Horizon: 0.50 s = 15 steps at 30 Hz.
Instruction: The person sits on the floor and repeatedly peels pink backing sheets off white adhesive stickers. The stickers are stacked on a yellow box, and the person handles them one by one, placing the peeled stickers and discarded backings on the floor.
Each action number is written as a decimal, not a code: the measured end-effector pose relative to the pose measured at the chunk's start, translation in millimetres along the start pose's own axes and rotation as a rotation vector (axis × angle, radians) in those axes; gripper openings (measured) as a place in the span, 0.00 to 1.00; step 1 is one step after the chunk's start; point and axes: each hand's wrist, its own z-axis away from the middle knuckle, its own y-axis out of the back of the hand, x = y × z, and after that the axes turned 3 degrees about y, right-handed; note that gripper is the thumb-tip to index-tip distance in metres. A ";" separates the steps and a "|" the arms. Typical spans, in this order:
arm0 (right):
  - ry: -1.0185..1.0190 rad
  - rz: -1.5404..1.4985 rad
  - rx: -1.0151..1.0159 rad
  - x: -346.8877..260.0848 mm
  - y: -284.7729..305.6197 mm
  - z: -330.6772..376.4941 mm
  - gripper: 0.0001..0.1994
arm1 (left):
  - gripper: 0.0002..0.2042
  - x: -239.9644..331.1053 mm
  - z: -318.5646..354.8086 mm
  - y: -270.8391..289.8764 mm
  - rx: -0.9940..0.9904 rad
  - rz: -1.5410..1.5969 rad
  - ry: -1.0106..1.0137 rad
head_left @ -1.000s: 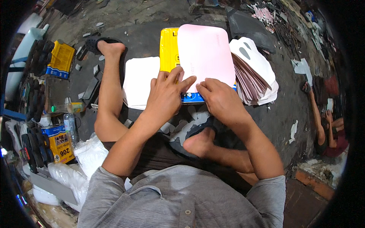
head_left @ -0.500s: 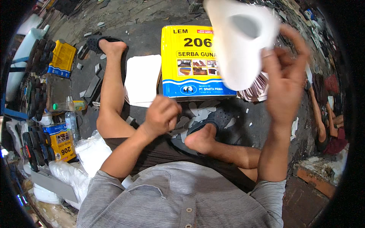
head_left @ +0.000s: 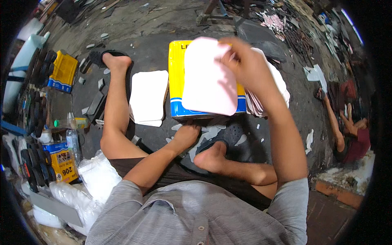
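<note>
My right hand (head_left: 247, 65) pinches the upper right edge of a pale pinkish-white flat sheet (head_left: 208, 81) with rounded corners. The sheet covers most of the top of a yellow and blue tin can (head_left: 175, 77); whether it touches the can is unclear. Close to the can's near edge, my left hand (head_left: 187, 136) is closed, its fingertips hidden. Left of the can lies a stack of white sheets (head_left: 149, 96). On its right side is a fanned stack of similar pale sheets (head_left: 273, 77), partly behind my right forearm.
Thin pale scraps (head_left: 210, 132) lie by my foot in a dark clog (head_left: 232, 132). Plastic bottles (head_left: 73, 143), dark soles (head_left: 36, 159) and bulging white plastic bags (head_left: 96, 173) crowd the left. Another person (head_left: 355, 139) sits at the far right.
My right hand has moved left and brought the sheet down over the can. My left hand has shifted slightly right and lower, towards the can's near edge. The view has tilted slightly.
</note>
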 end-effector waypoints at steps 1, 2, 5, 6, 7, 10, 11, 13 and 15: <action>-0.033 0.018 -0.254 -1.1 -3.8 18.2 0.22 | 0.14 0.6 7.6 6.1 0.035 0.008 -0.017; 0.039 -0.127 -0.335 -6.4 -12.8 43.1 0.27 | 0.13 1.1 15.6 14.2 0.041 0.000 -0.020; 0.243 -0.006 -0.376 -7.8 -32.2 79.3 0.32 | 0.12 13.9 40.0 47.3 0.238 0.334 -0.064; 0.241 0.066 -0.415 -5.0 -36.5 84.5 0.31 | 0.12 21.4 48.7 61.1 0.232 0.453 -0.062; 0.233 0.023 -0.417 1.3 -38.8 83.5 0.30 | 0.11 28.8 54.6 76.0 0.295 0.494 -0.075; 0.204 -0.038 -0.531 21.3 -40.4 71.4 0.28 | 0.11 48.7 65.3 116.2 0.490 0.626 -0.095; 0.206 -0.029 -0.552 25.5 -39.6 68.0 0.28 | 0.13 54.3 67.3 126.5 0.522 0.700 -0.044; 0.260 -0.060 -0.563 29.8 -36.3 62.5 0.26 | 0.11 59.5 65.7 141.4 0.628 0.897 0.035; 0.213 -0.079 -0.627 31.1 -32.0 55.6 0.25 | 0.08 59.6 60.0 148.9 0.831 1.052 0.024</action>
